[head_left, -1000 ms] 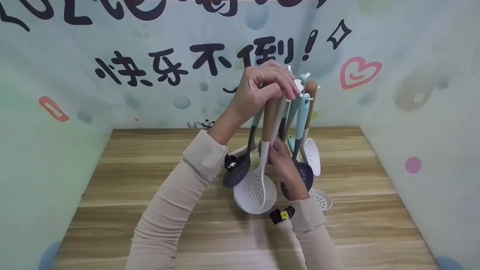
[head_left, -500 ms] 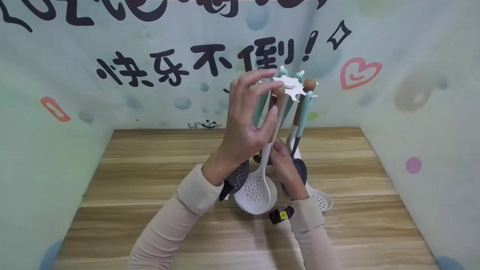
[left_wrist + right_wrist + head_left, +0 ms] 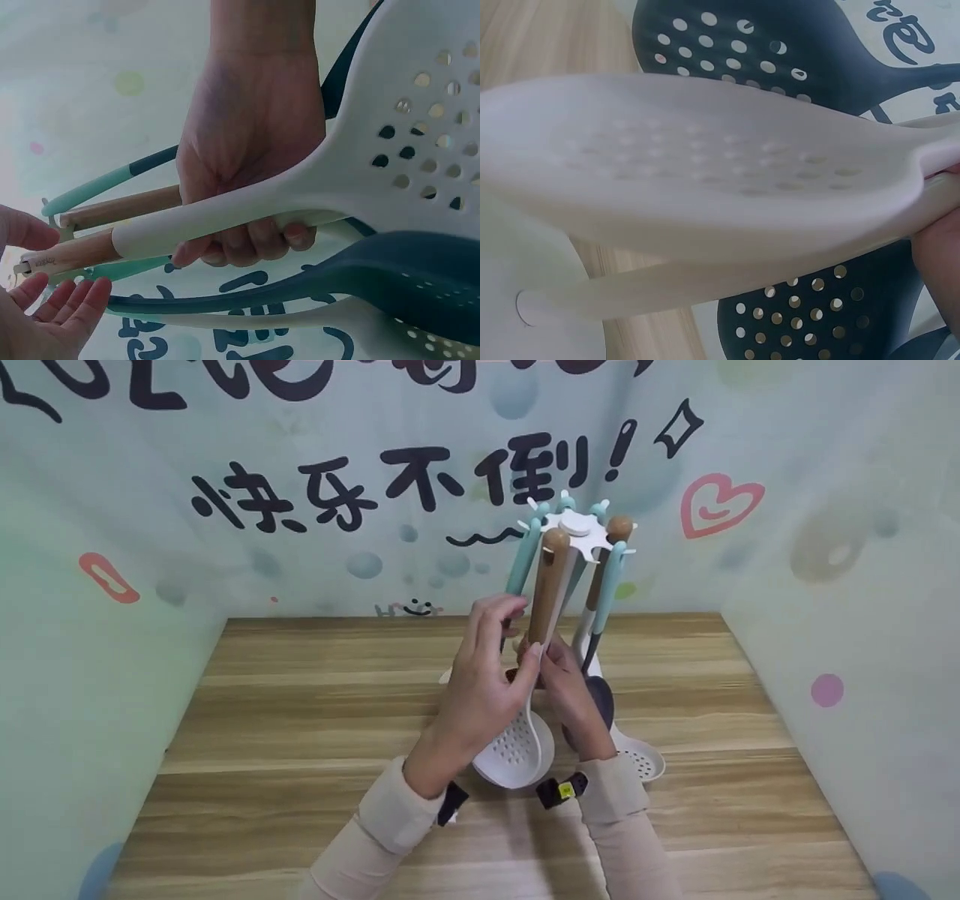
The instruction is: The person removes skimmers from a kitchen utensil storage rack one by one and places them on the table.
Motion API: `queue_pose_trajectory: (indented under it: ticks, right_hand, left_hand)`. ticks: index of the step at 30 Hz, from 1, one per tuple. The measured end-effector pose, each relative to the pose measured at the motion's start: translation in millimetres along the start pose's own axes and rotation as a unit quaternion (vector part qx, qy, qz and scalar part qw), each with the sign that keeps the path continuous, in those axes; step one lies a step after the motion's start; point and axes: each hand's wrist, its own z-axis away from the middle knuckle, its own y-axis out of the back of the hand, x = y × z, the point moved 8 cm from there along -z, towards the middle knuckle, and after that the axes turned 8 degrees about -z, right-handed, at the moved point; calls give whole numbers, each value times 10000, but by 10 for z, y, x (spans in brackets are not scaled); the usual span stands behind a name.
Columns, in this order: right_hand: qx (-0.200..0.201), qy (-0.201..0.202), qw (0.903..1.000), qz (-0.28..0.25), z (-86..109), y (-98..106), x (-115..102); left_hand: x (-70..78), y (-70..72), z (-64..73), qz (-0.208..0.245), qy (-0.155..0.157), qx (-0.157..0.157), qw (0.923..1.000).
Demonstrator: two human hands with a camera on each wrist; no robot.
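Observation:
Kitchen utensils hang upright around a rotating-type rack with a white star-shaped top (image 3: 576, 526). My right hand (image 3: 574, 690) grips the rack's white pole (image 3: 660, 289) below the handles; its curled fingers show in the left wrist view. My left hand (image 3: 484, 690) is beside a white skimmer (image 3: 514, 746), its fingers spread around the brown handle (image 3: 551, 585). Whether they touch it I cannot tell. Left of that handle hangs a turquoise-handled utensil (image 3: 523, 559), its lower end hidden by my left hand. Dark perforated heads (image 3: 727, 37) show behind the skimmer.
A white slotted spoon (image 3: 646, 761) and a dark utensil head (image 3: 600, 701) hang at the right. The round white base (image 3: 532, 262) stands on the wooden table (image 3: 300, 735). A printed cloth (image 3: 337, 555) hangs behind.
My left hand has let go of the handle tops at the rack's rim and moved down beside the skimmer's handle. The hanging utensils have shifted slightly around the rack. My right hand has stayed put.

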Motion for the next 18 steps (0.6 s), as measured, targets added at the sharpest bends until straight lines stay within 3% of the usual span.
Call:
queue_pose_trajectory:
  ticks: [4, 9, 16, 18]
  right_hand:
    - [-205, 358, 9987, -294, -9, -27, -47]
    - [-247, 541, 9981, -156, -6, -10, -55]
    - [-151, 344, 9992, 152, -11, 11, -34]
    - [-144, 246, 9994, 213, -13, 7, -21]
  left_hand:
    - [39, -40, 72, -446, -73, 43, 9990]
    - [68, -89, 112, -908, -6, -27, 9959]
    - [-110, -210, 117, -1338, 751, -668, 9859]
    - [-157, -228, 119, -1438, 832, -741, 9833]
